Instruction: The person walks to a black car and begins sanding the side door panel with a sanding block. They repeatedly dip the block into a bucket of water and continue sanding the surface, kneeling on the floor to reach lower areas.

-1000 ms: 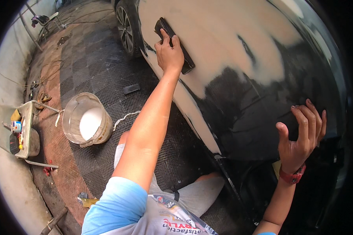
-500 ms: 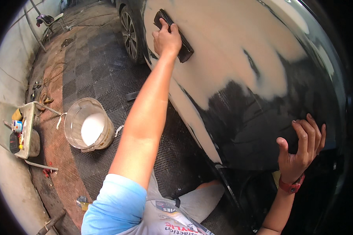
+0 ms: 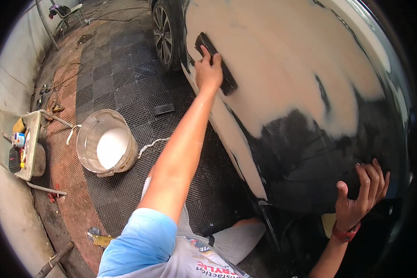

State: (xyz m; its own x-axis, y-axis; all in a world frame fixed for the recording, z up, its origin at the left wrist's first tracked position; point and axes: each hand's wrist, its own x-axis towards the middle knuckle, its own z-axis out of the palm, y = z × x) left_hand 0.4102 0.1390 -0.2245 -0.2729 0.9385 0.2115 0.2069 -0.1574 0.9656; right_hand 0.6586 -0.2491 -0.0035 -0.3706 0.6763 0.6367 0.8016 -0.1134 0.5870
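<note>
My left hand is closed on a long dark sanding block, pressing it flat against a car's side panel. Its fingers lie over the block's near side, and the block slants across the surface. The panel is dull beige over much of its area, with dark smears and black paint toward me. On the right, my right hand rests with outstretched fingers against the black part of the car body. A red band circles that wrist. The underside of the block is hidden.
A bucket with whitish content stands on the black floor tiles, left of my arm. Beyond it, a bin-like tray holds bottles and cans by the wall. A dark flat piece lies near the car's wheel.
The whole view has shifted a little. My left hand and the sanding block have slid along the panel toward me. My right hand still rests on the black bodywork.
</note>
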